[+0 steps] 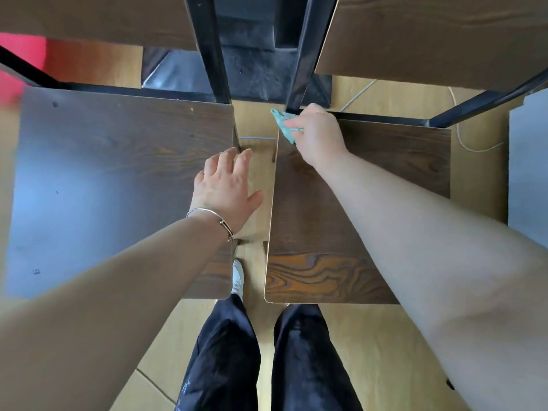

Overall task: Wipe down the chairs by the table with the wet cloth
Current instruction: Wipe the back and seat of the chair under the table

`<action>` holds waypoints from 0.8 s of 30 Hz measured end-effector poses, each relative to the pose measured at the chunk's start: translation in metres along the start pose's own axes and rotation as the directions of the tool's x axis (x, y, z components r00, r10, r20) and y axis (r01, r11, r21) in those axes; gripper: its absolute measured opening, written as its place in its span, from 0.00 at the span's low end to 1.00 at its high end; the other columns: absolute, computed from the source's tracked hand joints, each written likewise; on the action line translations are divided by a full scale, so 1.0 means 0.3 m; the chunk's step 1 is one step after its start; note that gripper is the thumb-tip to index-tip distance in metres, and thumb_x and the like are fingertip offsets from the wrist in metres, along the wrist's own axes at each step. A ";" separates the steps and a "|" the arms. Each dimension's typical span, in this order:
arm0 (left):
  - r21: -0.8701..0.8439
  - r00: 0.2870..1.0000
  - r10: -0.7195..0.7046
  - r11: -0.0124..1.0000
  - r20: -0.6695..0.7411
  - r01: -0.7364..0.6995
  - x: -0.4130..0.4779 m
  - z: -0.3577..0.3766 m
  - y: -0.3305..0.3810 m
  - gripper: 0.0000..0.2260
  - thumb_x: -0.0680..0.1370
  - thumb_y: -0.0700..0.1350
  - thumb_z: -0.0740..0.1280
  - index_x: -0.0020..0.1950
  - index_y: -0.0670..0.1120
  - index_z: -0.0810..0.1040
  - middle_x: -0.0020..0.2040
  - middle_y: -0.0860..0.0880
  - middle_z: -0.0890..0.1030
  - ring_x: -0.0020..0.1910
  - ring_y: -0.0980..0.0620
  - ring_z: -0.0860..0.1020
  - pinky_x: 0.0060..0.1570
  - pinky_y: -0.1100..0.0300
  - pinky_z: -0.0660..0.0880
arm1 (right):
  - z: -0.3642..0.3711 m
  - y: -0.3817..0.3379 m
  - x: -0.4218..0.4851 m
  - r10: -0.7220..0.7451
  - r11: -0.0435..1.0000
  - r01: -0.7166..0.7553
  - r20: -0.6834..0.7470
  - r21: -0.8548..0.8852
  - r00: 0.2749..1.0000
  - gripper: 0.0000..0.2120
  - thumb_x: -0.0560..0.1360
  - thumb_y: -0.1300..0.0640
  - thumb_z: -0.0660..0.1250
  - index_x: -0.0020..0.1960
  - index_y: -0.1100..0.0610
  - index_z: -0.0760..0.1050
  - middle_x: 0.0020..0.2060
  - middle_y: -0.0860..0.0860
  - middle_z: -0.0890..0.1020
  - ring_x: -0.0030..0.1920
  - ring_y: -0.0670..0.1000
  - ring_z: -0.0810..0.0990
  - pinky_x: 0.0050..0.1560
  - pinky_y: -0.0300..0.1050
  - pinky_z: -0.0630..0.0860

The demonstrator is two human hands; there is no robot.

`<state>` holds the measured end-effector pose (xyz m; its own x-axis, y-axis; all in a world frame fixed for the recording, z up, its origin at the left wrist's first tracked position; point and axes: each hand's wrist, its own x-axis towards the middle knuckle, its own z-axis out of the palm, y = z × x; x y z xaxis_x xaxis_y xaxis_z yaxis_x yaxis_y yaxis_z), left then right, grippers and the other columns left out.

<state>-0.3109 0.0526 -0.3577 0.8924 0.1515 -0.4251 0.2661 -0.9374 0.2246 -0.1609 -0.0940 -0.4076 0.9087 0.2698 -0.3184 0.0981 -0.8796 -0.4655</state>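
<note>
There, the wet cloth (286, 126) sat bunched at the back inner corner of the right chair seat (370, 173), beside its black frame post (296, 90), gripped in the curled fingers (296, 123) of the right hand (318, 134), seemingly to scrub that corner. The left hand (226, 188) lay spread, holding nothing, at the inner edge of the left chair seat (118, 173), probably as a brace; no container showed.

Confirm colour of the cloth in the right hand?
Teal green cloth, gripped by the right hand at the right chair seat's back corner; head view.
</note>
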 end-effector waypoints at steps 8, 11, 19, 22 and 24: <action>0.006 0.998 0.029 1.000 0.047 -0.029 -0.073 0.013 -0.028 0.34 0.77 0.60 0.63 0.77 0.52 0.54 0.75 0.47 0.59 0.73 0.42 0.58 0.68 0.46 0.62 | 0.081 0.078 -0.376 -0.229 0.972 0.220 0.128 0.082 0.965 0.08 0.77 0.62 0.67 0.53 0.57 0.84 0.45 0.54 0.77 0.46 0.52 0.75 0.48 0.52 0.75; 0.027 0.995 0.052 0.998 0.079 -0.055 -0.123 0.030 -0.027 0.34 0.77 0.61 0.63 0.78 0.51 0.53 0.75 0.47 0.59 0.73 0.42 0.58 0.68 0.46 0.62 | 0.120 0.120 -0.539 -0.261 0.965 0.254 0.145 0.070 0.954 0.11 0.77 0.64 0.68 0.55 0.54 0.85 0.45 0.53 0.76 0.46 0.54 0.76 0.47 0.49 0.76; 0.095 0.978 0.131 0.984 0.164 -0.148 -0.247 0.096 0.030 0.34 0.78 0.61 0.60 0.78 0.52 0.50 0.76 0.48 0.56 0.73 0.44 0.57 0.68 0.48 0.61 | 0.135 0.152 -0.751 -0.251 0.967 0.253 0.206 0.019 0.946 0.11 0.76 0.63 0.70 0.56 0.54 0.84 0.50 0.52 0.77 0.50 0.53 0.75 0.48 0.49 0.79; 0.113 0.973 0.153 0.978 0.174 -0.174 -0.249 0.110 0.063 0.34 0.78 0.62 0.59 0.79 0.52 0.49 0.77 0.48 0.56 0.73 0.44 0.57 0.68 0.48 0.62 | 0.041 0.210 -0.705 -0.130 0.989 0.126 0.053 0.080 0.990 0.10 0.76 0.65 0.69 0.54 0.57 0.84 0.49 0.53 0.78 0.48 0.51 0.77 0.49 0.38 0.75; 0.132 0.972 0.169 0.973 0.165 -0.191 -0.236 0.118 0.090 0.34 0.78 0.62 0.59 0.79 0.52 0.48 0.77 0.48 0.56 0.73 0.44 0.57 0.68 0.48 0.62 | -0.057 0.298 -0.638 0.033 0.990 -0.019 -0.096 0.142 0.995 0.10 0.76 0.66 0.68 0.53 0.59 0.85 0.48 0.54 0.78 0.45 0.50 0.77 0.46 0.26 0.68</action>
<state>-0.3798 0.0054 -0.3525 0.8519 -0.0629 -0.5200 0.0401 -0.9820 0.1845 -0.3189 -0.2311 -0.3742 0.9464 0.2015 -0.2525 0.0219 -0.8199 -0.5721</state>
